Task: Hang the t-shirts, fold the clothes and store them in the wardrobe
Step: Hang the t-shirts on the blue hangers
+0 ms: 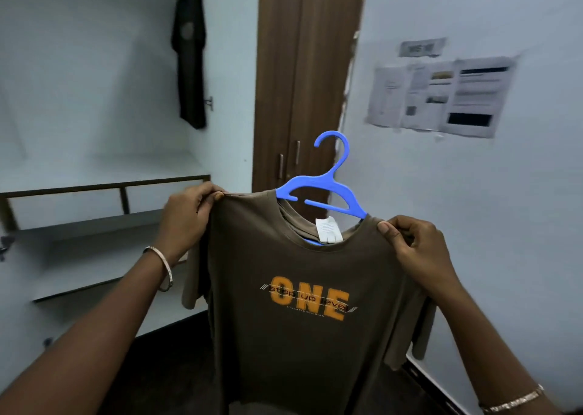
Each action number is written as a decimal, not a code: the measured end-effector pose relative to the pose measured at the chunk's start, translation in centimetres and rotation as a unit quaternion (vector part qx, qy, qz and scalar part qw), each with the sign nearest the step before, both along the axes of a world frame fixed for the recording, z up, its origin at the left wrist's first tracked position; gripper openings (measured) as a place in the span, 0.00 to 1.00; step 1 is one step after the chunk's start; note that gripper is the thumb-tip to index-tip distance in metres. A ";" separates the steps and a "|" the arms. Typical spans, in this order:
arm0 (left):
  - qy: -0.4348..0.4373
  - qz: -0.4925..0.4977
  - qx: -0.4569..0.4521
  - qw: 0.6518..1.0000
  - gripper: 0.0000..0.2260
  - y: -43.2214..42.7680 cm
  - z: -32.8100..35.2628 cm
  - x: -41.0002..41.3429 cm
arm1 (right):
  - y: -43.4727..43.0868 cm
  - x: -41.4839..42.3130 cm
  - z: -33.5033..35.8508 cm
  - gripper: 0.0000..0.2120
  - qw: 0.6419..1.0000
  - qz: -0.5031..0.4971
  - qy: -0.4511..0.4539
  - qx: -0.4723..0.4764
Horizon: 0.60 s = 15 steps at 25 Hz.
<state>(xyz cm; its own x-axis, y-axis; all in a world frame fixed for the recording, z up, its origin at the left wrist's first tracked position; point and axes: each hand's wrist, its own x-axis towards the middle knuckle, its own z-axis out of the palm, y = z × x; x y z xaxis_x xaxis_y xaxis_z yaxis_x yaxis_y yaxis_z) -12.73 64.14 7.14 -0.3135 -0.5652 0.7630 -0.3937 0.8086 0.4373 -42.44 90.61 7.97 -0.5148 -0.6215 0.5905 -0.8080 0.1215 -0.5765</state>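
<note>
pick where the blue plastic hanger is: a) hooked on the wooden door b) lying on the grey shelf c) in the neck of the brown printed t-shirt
c: the blue plastic hanger rises out of the collar of the brown printed t-shirt, which the left hand and right hand pinch at its shoulders.

- T-shirt (299,304): olive-brown, with "ONE" printed in orange and thin dark lettering across it; a white label at the neck.
- Hanger (328,190): bright blue.
- Hanging garment (190,64): black.
- Wardrobe door (303,77): dark brown wood grain.
- Walls (441,225): pale blue-grey.
- Bangle (162,266): silver.
</note>
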 end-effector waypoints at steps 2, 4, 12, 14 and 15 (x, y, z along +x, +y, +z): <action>-0.021 -0.008 0.047 0.999 0.07 -2.8 0.3 2.1 | -3.4 0.5 -0.2 0.09 1.000 0.022 0.016 -0.001; -0.050 -0.026 0.088 0.995 0.09 -4.8 0.7 3.6 | -6.4 0.8 -0.3 0.09 0.999 0.040 0.021 0.006; -0.041 0.002 0.105 0.994 0.16 -14.3 0.2 12.4 | -23.3 5.6 -0.8 0.09 0.991 0.131 0.038 0.001; -0.088 0.034 0.084 0.992 0.16 -17.9 0.3 14.5 | -28.2 7.1 -0.7 0.10 0.990 0.141 0.031 -0.003; -0.093 0.048 0.073 0.992 0.16 -19.4 0.6 15.2 | -30.3 7.5 -0.8 0.11 0.990 0.142 0.023 -0.005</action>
